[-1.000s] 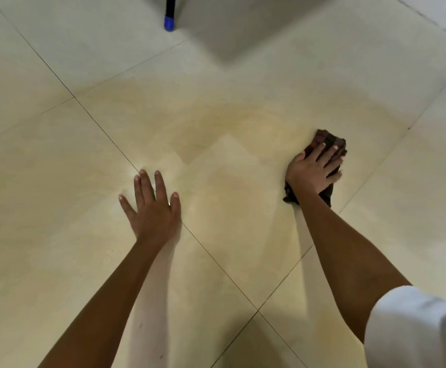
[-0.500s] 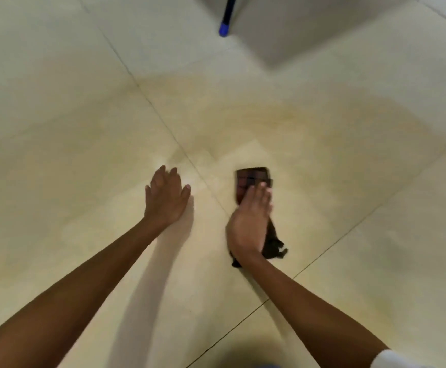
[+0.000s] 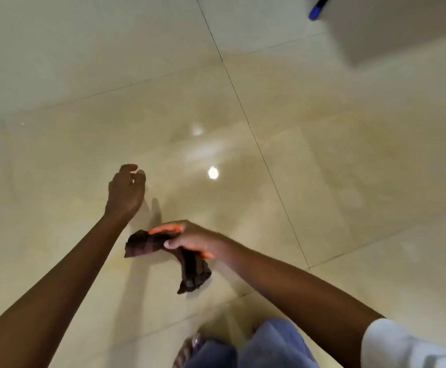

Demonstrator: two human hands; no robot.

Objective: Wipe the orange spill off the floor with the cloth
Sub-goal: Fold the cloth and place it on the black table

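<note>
Head view.
- Right hand point(image 3: 190, 243) grasping cloth point(image 3: 142, 244), near centre.
- Cloth bunched, ends dangling, apparently off floor point(image 3: 57, 75).
- Left hand point(image 3: 126, 192) just beyond cloth, fingers loosely curled, empty.
- Faint orange spill point(image 3: 362, 155) filming tiles right of and beyond cloth.
- Judged step: regrip between wipe passes.
- Next: flatten cloth under palm, press down, sweep across remaining tint to right.

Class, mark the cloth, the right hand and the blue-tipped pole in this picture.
cloth point(image 3: 193, 270): head view, its hanging end.
right hand point(image 3: 190, 238): head view, middle of the hand.
blue-tipped pole point(image 3: 315, 12): head view, its blue tip.
</note>
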